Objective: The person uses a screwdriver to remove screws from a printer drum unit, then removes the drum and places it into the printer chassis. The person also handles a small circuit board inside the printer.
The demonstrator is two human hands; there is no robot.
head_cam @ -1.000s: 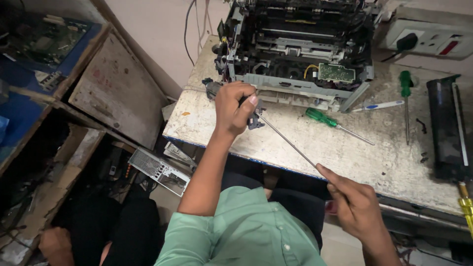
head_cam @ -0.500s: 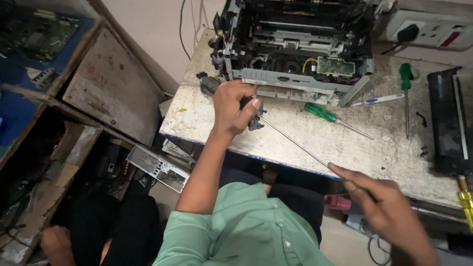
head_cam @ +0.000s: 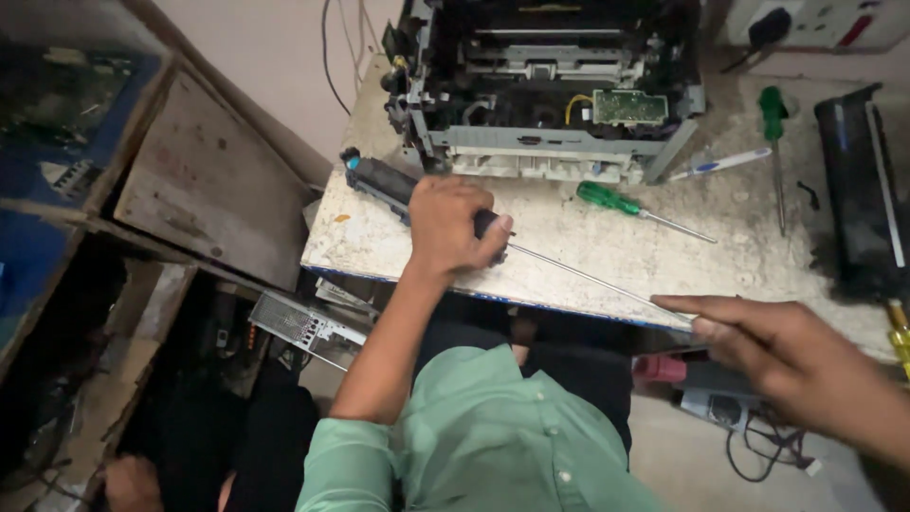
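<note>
The left hand point(head_cam: 453, 224) is clenched around a black roller point(head_cam: 384, 182), whose thin rod point(head_cam: 597, 282) (metal) runs to the right hand's point(head_cam: 787, 356) pinching fingertips.

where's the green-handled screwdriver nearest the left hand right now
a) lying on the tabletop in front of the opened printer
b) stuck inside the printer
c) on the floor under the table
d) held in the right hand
a: the green-handled screwdriver lies flat on the table just in front of the opened printer, untouched by the left hand or the right hand.
</note>
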